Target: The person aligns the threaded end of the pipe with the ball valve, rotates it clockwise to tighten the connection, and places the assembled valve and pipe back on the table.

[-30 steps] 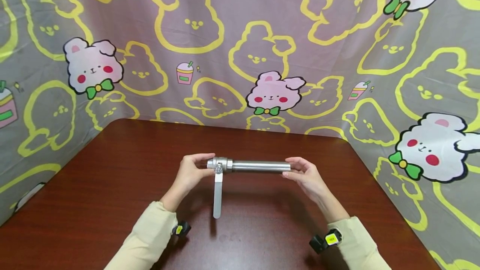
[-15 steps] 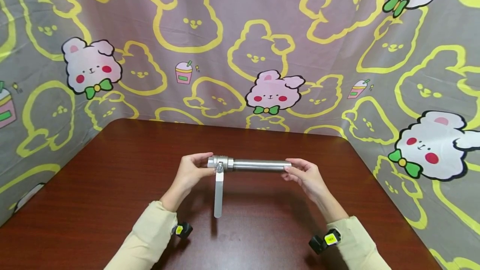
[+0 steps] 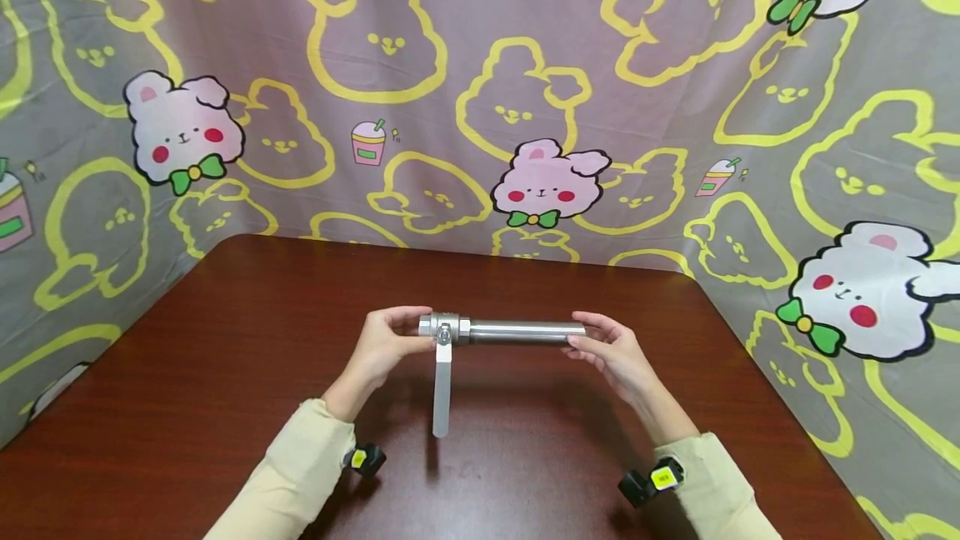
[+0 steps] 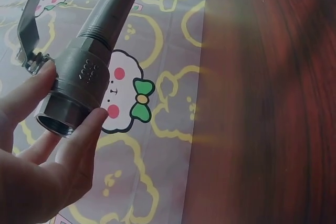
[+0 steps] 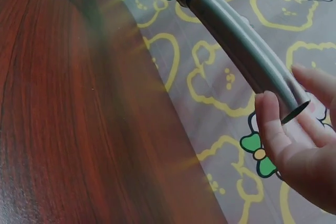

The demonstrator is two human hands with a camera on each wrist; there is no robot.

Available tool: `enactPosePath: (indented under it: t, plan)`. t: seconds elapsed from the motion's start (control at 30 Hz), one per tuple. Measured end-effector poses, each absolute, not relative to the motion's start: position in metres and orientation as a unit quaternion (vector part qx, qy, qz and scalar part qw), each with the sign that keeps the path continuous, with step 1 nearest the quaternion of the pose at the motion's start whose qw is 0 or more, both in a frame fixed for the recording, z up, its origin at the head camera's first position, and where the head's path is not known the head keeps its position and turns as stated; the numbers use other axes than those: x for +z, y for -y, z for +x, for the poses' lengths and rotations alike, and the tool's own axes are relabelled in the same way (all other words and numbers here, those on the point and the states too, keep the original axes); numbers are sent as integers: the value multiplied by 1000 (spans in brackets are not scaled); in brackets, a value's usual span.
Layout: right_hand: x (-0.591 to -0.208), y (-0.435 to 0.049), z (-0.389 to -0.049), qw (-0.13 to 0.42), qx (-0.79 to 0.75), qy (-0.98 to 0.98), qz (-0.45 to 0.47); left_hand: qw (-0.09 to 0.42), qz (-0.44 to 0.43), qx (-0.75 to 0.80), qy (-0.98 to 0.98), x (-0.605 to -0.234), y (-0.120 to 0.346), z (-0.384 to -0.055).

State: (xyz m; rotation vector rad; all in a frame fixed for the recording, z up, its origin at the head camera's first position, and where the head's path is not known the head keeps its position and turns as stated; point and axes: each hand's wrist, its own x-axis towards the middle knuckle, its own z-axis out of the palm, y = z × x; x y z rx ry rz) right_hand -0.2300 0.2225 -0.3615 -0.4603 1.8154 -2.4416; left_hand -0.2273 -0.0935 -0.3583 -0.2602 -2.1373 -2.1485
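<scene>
A steel ball valve [image 3: 450,325] and a straight metal pipe [image 3: 525,332], joined in one line, are held level above the table. The valve's long flat lever [image 3: 442,394] hangs toward the front. My left hand [image 3: 381,347] grips the valve's outer end between thumb and fingers. In the left wrist view, the open hexagonal mouth of the valve [image 4: 79,80] faces my palm, and some thread shows where the pipe [image 4: 113,11] enters. At the right, my right hand [image 3: 615,354] pinches the pipe's free end, whose open rim shows in the right wrist view.
The dark red-brown wooden table [image 3: 247,340] lies under both hands. A grey curtain [image 3: 442,23] with yellow outlines and cartoon rabbits encloses its back and sides. Black wrist cameras sit at both sleeves.
The valve and pipe have shifted slightly to the right. My right thumb has moved up from the pipe's lower edge onto its front. My left hand keeps its hold.
</scene>
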Motion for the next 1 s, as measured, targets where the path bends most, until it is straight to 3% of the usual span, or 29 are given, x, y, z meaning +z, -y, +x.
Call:
enactPosePath:
  t: [0.13, 0.33, 0.6, 1.0]
  plan:
    - [-362, -223, -231, 24, -796, -580, -170, 54, -72, -705, 704, -358, 93, -228]
    - [-365, -220, -231, 24, -801, -586, -122, 51, -54, -712, 698, -360, 92, -228]
    - [-365, -218, -230, 11, -782, -615, -101, 10, -72, -754, 653, -363, 92, -227]
    - [-365, -227, -230, 53, -760, -620, -186, -2, -86, -790, 607, -362, 91, -226]
